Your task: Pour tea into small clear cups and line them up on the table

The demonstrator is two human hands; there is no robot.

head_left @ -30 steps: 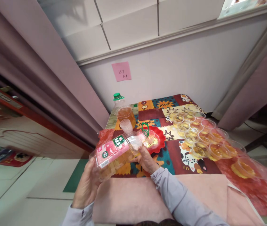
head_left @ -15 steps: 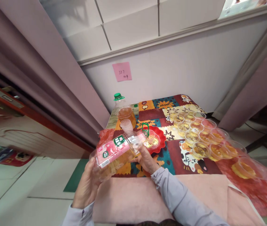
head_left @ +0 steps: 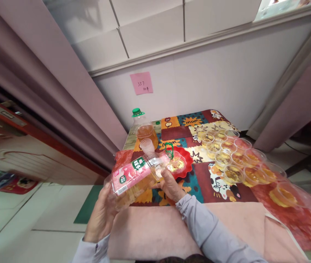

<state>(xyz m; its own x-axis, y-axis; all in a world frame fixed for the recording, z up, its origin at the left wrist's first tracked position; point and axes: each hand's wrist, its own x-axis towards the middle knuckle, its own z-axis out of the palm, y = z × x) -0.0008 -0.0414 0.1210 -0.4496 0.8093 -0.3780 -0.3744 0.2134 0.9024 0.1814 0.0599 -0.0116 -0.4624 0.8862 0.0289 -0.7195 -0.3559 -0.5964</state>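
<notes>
Both my hands hold a large clear juice bottle (head_left: pixel 129 177) with a pink label, tilted so that its neck points right. My left hand (head_left: pixel 102 213) is wrapped round its base. My right hand (head_left: pixel 170 184) grips it near the shoulder, thumb on top. The bottle's mouth lies over a clear plastic cup (head_left: pixel 175 160) on a red scalloped plate (head_left: pixel 189 166). Whether liquid is flowing I cannot tell. A green handle ring (head_left: pixel 169 145) shows by the neck. Behind the bottle is a stack of clear cups (head_left: pixel 147 147).
A second large bottle (head_left: pixel 145 133) with a green cap stands at the back left. Several cups of yellow drink (head_left: pixel 233 174) stand on the right, some on red plastic sheeting (head_left: pixel 303 223). A pink cloth (head_left: pixel 155 230) covers the near edge. A wall (head_left: pixel 199 80) rises behind the table.
Almost nothing differs. My hands and the tilted juice bottle keep the same place; the view has shifted very slightly.
</notes>
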